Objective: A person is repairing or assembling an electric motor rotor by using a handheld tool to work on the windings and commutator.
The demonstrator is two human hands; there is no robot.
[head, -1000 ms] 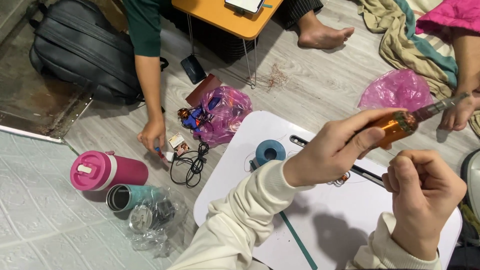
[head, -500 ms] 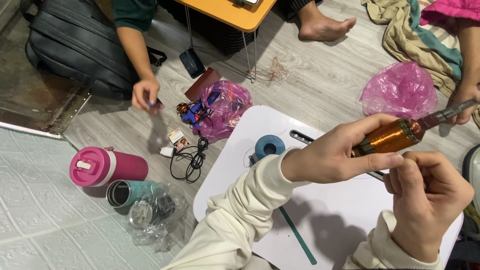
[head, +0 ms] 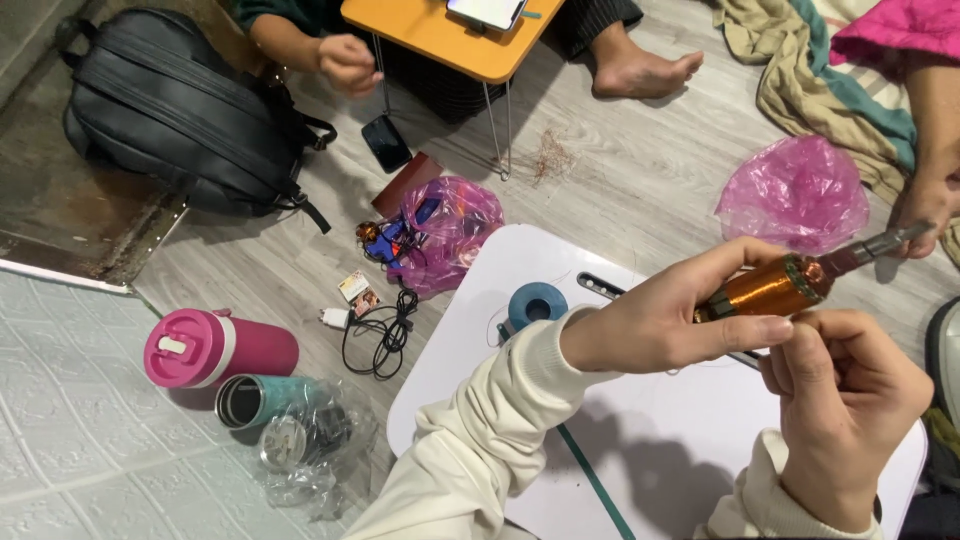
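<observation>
My left hand (head: 665,315) grips a motor rotor wound with copper wire (head: 765,288), held level above a white lap table (head: 520,370); its metal shaft (head: 875,245) points to the right. My right hand (head: 845,400) is closed just below the rotor, fingertips pinched near the copper winding; whether it pinches a wire I cannot tell. A blue spool (head: 535,303) rests on the white table beside my left wrist.
Another person sits at an orange folding table (head: 450,40), a fist (head: 345,62) raised, bare foot (head: 640,70) out. Black backpack (head: 180,105), pink bottle (head: 215,348), teal cup (head: 260,398), cables (head: 380,330), two pink plastic bags (head: 450,230) (head: 795,195) lie on the floor.
The other person's hand lifted off the floor items and drew back toward the orange table. My hands stay on the rotor; the view shifted slightly.
</observation>
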